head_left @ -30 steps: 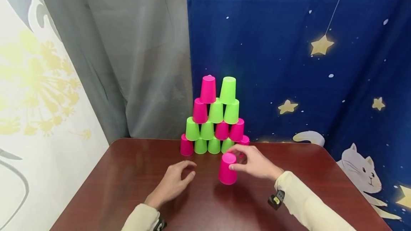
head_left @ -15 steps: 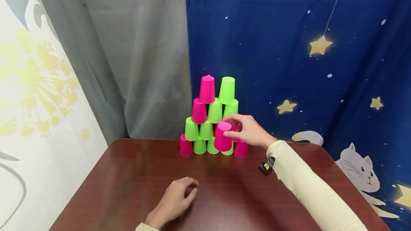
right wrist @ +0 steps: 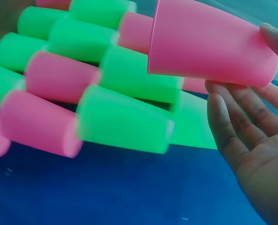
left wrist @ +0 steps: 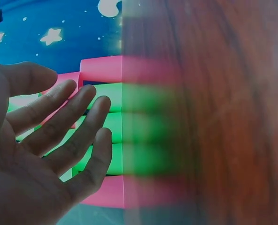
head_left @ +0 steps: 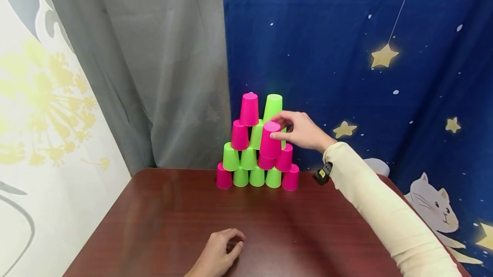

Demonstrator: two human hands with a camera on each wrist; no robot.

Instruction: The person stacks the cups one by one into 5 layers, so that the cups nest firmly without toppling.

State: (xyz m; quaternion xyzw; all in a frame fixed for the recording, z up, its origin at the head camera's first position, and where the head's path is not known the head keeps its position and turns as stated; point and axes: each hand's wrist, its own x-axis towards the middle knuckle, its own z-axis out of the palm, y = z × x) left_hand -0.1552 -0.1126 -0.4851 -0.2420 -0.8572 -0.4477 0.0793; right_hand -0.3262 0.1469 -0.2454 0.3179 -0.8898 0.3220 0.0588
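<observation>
My right hand (head_left: 302, 130) pinches an upside-down pink cup (head_left: 270, 142) between thumb and fingers. In the head view this cup overlaps the right side of a stepped wall of pink and green cups, all mouth down. The wall's highest row is a pink cup (head_left: 249, 110) beside a green cup (head_left: 273, 106), a small gap between their tops. Seen from the right wrist, the held pink cup (right wrist: 214, 42) is near the upper rows. My left hand (head_left: 221, 251) stays low over the near part of the table, fingers loosely bent, holding nothing.
The cup wall stands near the far edge of a dark brown table (head_left: 173, 208). Its bottom row has pink cups (head_left: 224, 176) at both ends and green cups (head_left: 256, 176) between. A grey curtain (head_left: 173, 75) and a blue star-patterned curtain (head_left: 308, 54) hang behind.
My right hand has raised the pink cup from low in front of the wall up to its upper rows. My left hand has drawn back toward the near edge.
</observation>
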